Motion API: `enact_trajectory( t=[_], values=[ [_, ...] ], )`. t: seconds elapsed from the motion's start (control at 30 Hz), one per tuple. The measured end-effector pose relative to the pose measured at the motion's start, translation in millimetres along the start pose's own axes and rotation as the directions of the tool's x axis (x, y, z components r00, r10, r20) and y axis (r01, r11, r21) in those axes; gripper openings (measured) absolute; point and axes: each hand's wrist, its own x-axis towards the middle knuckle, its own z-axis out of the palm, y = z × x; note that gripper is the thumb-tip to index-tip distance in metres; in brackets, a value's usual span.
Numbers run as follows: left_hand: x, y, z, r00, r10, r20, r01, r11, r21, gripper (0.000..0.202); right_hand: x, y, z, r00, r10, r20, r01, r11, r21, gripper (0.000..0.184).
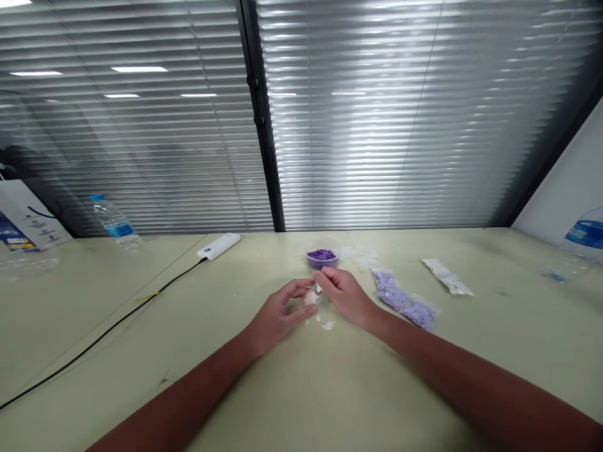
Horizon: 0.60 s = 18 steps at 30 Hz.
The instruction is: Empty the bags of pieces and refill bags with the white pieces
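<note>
My left hand (279, 316) and my right hand (346, 294) meet over the pale green table (292, 389), both pinched on a small white piece (311, 296) held between their fingertips. A few white scraps (328, 325) lie on the table just below it. Right behind my hands stands a small clear cup of purple bits (321, 257). To the right of my right wrist lies a clear bag of pale purple pieces (402, 305).
A bag of white pieces (447, 277) lies further right. A white power bank (218, 245) with a black cable (94, 342) sits back left. Water bottles stand at far left (114, 221) and far right (584, 235). A white paper bag (26, 216) leans by closed blinds (377, 125).
</note>
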Motion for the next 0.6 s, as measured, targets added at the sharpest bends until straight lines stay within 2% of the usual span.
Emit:
enact_trajectory(
  t=[0.17,0.43,0.6],
  values=[
    [-3.2,3.4,1.7,1.000,-0.005,0.030,0.006,0.999,-0.031,0.050,-3.5,-2.0,3.9,0.999,-0.024,0.028,0.023,0.999,0.039,0.046],
    [-3.1,3.1,2.0,0.998,-0.015,0.069,0.022,0.994,-0.109,0.056,-4.2,-2.7,-1.2,0.991,-0.131,0.016,0.132,0.987,-0.089,0.047],
    [-1.8,3.2,0.2,0.998,0.003,0.063,0.007,0.988,-0.153,0.059,-5.6,-10.2,-8.2,0.973,-0.227,0.047,0.231,0.962,-0.143,0.039]
  ],
)
